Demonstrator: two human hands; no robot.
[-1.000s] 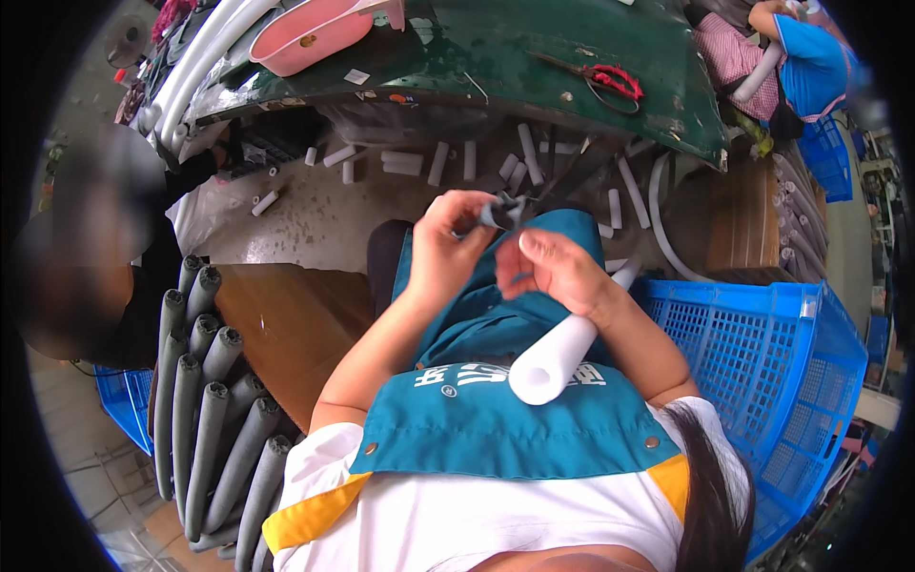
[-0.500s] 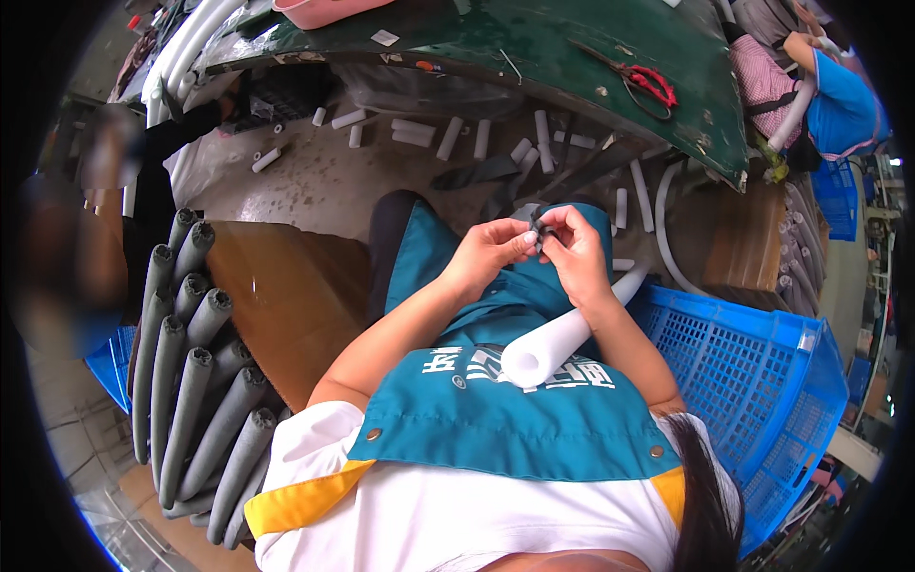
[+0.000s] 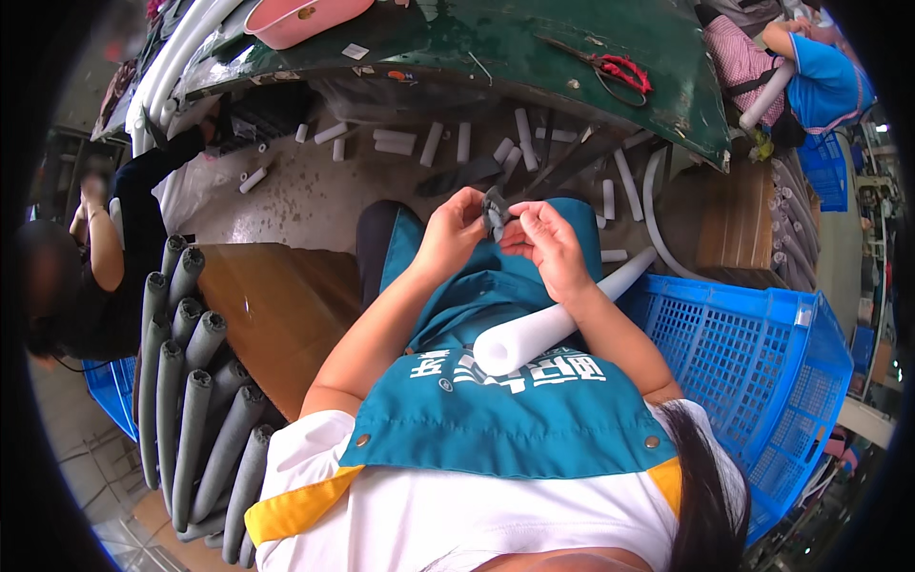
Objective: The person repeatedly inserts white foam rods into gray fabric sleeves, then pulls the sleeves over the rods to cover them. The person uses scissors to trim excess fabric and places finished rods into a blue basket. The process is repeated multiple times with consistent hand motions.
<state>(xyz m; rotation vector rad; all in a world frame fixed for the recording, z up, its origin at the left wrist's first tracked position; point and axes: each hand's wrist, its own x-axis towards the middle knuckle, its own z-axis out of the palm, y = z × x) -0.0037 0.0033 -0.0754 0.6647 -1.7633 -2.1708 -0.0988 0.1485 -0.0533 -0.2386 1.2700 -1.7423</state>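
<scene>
Many long gray tubes (image 3: pixel 191 439) stand in a bunch on the left, and a person in dark clothes (image 3: pixel 138 248) is just beyond them. Next comes a big brown piece of cardboard (image 3: pixel 276 305). Farther back, a pink tub (image 3: pixel 310 27) sits on the green surface (image 3: pixel 515 48). Short white tubes (image 3: pixel 431 145) lie on the floor (image 3: pixel 295 195) below it. In the middle, over the lap, the left hand (image 3: pixel 451 236) has its fingers pinched on a crumpled dark gray piece (image 3: pixel 496 215). A long white tube (image 3: pixel 536 334) lies on a slant across the lap, under the right forearm. The right hand (image 3: pixel 553 250) has bent fingers, with the tips right at the gray piece's edge; I cannot tell if they grip it. Red-handled scissors (image 3: pixel 624 74) lie on the surface, and a blue basket (image 3: pixel 796 324) stands at the right.
</scene>
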